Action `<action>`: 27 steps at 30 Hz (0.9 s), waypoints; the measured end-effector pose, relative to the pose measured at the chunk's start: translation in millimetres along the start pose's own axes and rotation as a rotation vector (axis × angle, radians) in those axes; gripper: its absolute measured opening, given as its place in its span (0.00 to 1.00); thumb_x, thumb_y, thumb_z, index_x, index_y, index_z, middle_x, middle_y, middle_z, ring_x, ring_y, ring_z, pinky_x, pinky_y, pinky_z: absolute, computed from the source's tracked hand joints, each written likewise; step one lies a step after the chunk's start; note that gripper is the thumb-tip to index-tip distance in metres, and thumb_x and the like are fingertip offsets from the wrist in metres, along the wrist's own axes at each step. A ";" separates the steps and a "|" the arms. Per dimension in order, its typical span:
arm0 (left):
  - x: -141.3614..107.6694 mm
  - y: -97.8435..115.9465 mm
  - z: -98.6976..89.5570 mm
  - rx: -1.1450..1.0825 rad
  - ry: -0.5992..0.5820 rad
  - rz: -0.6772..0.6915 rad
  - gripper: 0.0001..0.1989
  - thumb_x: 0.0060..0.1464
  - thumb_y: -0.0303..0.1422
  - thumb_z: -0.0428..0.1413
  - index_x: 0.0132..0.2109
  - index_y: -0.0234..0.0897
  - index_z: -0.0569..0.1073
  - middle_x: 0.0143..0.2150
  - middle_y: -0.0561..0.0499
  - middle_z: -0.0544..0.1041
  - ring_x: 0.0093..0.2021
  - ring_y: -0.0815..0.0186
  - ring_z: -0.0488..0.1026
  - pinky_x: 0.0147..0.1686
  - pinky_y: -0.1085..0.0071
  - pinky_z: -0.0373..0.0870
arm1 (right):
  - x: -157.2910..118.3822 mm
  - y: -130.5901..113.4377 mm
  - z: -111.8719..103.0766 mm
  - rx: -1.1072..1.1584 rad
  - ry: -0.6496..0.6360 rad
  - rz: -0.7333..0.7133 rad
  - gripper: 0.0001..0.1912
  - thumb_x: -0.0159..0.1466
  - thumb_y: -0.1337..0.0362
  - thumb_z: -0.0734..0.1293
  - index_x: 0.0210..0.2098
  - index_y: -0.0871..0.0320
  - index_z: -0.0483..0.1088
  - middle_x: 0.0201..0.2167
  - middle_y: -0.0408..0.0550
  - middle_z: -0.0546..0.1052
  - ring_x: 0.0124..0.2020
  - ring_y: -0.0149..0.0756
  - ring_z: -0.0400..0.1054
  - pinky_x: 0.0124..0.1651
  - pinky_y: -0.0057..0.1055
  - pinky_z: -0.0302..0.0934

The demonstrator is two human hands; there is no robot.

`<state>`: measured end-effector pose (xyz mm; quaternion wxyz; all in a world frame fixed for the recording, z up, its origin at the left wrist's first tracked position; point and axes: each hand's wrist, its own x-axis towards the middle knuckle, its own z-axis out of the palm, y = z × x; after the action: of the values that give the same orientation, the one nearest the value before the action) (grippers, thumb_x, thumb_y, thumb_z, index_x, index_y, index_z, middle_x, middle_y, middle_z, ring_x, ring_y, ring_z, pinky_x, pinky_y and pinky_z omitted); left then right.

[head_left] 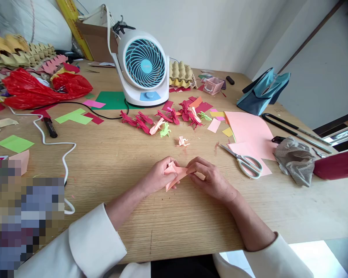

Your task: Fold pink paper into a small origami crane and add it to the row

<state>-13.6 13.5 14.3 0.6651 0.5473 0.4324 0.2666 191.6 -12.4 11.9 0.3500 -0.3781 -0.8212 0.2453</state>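
Observation:
A partly folded piece of peach origami paper [171,174] is held above the front middle of the table. My left hand [160,175] grips its left side, thumb on top and fingers beneath. At its right-hand tip, the fingers of my right hand [205,177] pinch the paper. Just beyond my hands stands a small peach folded paper figure [182,141]. Farther back lies a cluster of red folded paper figures [139,122], with peach and light green ones among them. White-handled scissors [245,162] rest to the right of my right hand.
A white and blue fan [145,65] stands at the back on a green sheet [107,99]. Large peach paper [249,131], a crumpled grey cloth [295,160] and a blue bag [262,92] lie right. Left are a red plastic bag [43,90], white cable [55,143] and black marker [50,127].

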 end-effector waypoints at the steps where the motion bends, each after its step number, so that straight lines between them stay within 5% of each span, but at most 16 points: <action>1: 0.5 -0.8 0.1 0.011 -0.004 -0.001 0.16 0.46 0.26 0.54 0.45 0.37 0.67 0.29 0.54 0.75 0.26 0.68 0.74 0.24 0.72 0.74 | -0.1 0.2 0.2 0.007 -0.008 0.006 0.07 0.67 0.71 0.61 0.38 0.55 0.70 0.39 0.51 0.72 0.39 0.37 0.70 0.42 0.34 0.66; 10: 2.7 -8.2 -3.1 0.155 -0.074 0.124 0.26 0.54 0.34 0.57 0.60 0.40 0.61 0.27 0.57 0.72 0.19 0.72 0.68 0.19 0.75 0.66 | -1.3 1.8 2.9 0.095 0.023 0.068 0.05 0.66 0.71 0.63 0.35 0.56 0.69 0.34 0.47 0.72 0.34 0.34 0.68 0.38 0.32 0.64; 15: 4.3 -17.4 -2.5 0.444 0.048 0.438 0.36 0.40 0.31 0.69 0.56 0.41 0.65 0.49 0.47 0.75 0.46 0.58 0.75 0.47 0.61 0.73 | -2.2 3.5 5.6 0.069 0.073 0.089 0.05 0.64 0.72 0.64 0.33 0.56 0.67 0.31 0.45 0.71 0.32 0.33 0.66 0.37 0.31 0.62; 20: 1.5 -19.8 -0.7 0.699 0.153 0.658 0.25 0.48 0.20 0.60 0.52 0.41 0.67 0.49 0.48 0.72 0.51 0.60 0.72 0.52 0.62 0.70 | -1.6 1.9 6.5 0.066 0.070 0.093 0.05 0.64 0.72 0.64 0.33 0.56 0.67 0.32 0.45 0.72 0.33 0.33 0.67 0.38 0.31 0.62; 24: -2.7 -16.7 0.0 0.846 0.180 0.672 0.18 0.51 0.18 0.54 0.47 0.39 0.70 0.46 0.48 0.69 0.45 0.63 0.73 0.47 0.67 0.73 | -0.3 -0.2 6.6 0.067 0.071 0.080 0.06 0.64 0.72 0.63 0.33 0.56 0.67 0.33 0.46 0.72 0.34 0.33 0.68 0.38 0.31 0.63; 27: -3.8 -16.9 -0.4 0.917 0.221 0.696 0.17 0.51 0.17 0.52 0.46 0.37 0.70 0.54 0.44 0.66 0.46 0.63 0.74 0.46 0.67 0.75 | 0.0 -1.1 7.0 0.075 0.052 0.083 0.06 0.64 0.73 0.63 0.34 0.57 0.68 0.34 0.46 0.73 0.34 0.33 0.68 0.39 0.30 0.63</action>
<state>-17.8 6.2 -0.9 0.1847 0.8580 0.3653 0.3103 185.8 -14.1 8.2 0.3747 -0.4048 -0.7856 0.2804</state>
